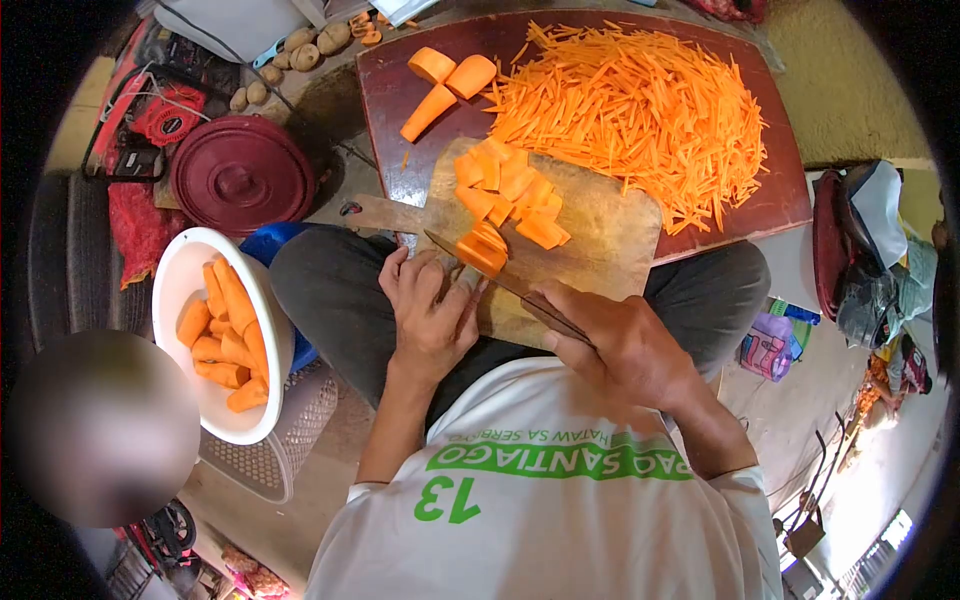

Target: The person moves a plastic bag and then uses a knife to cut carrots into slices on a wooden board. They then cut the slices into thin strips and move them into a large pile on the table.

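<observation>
My right hand (628, 345) is closed around the handle of a kitchen knife (513, 289), its blade slanting up and left across the board. Against the blade's far side stand thick carrot slices (482, 248). My left hand (432, 308) is close by on the near side, fingers bent and apart, fingertips by the blade; anything under them is hidden. Beyond lie cut carrot chunks (512, 190) on the wooden cutting board (610, 235). A big heap of carrot strips (630, 115) covers the far right of the dark red tabletop (400, 110).
Larger carrot pieces (432, 112) lie at the table's far left. Left of my knee, a white basin (168, 290) holds several peeled carrots (238, 300). Behind it are a dark red lidded tub (240, 175) and potatoes (333, 38). Bags (870, 250) are at the right.
</observation>
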Tool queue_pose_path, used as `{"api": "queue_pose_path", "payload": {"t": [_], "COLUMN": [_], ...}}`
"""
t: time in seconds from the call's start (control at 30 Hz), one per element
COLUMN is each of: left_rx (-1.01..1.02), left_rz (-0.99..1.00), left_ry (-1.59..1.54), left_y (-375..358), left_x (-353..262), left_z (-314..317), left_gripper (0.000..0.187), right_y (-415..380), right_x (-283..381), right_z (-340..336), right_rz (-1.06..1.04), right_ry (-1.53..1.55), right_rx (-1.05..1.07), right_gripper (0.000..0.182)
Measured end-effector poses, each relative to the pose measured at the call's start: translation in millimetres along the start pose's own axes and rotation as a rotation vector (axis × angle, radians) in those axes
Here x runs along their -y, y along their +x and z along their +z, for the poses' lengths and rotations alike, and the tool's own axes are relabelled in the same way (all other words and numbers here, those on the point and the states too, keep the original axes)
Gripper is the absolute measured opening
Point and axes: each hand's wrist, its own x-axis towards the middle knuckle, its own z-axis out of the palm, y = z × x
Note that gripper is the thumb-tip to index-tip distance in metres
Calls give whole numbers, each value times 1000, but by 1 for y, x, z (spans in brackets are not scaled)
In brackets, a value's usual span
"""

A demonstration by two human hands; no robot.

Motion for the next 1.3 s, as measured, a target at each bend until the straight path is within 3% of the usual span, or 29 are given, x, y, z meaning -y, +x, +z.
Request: {"api": "queue_pose_path", "payload": {"t": [0.4, 0.6, 0.7, 0.9, 1.13, 1.3], "left_rx": [55, 49, 33, -1, 6, 17], "left_rz": [39, 49, 43, -2, 15, 28], "left_ry": [8, 9, 1, 11, 36, 31], "left_y": [1, -1, -2, -7, -6, -4], "left_x": [2, -1, 1, 3, 3, 1], "left_z": [-3, -5, -3, -1, 0, -3], "left_gripper": [37, 35, 35, 34, 33, 33], "right_y": [11, 26, 24, 14, 5, 4], "right_x": [17, -16, -32, -20, 3, 11], "right_z": [1, 26, 35, 10, 4, 0], "right_rz": [81, 120, 45, 114, -103, -106], "right_ry": [-140, -170, -178, 73, -218, -251], "right_rx": [137, 166, 104, 51, 14, 52], "right_gripper": [51, 48, 38, 50, 55, 58]}}
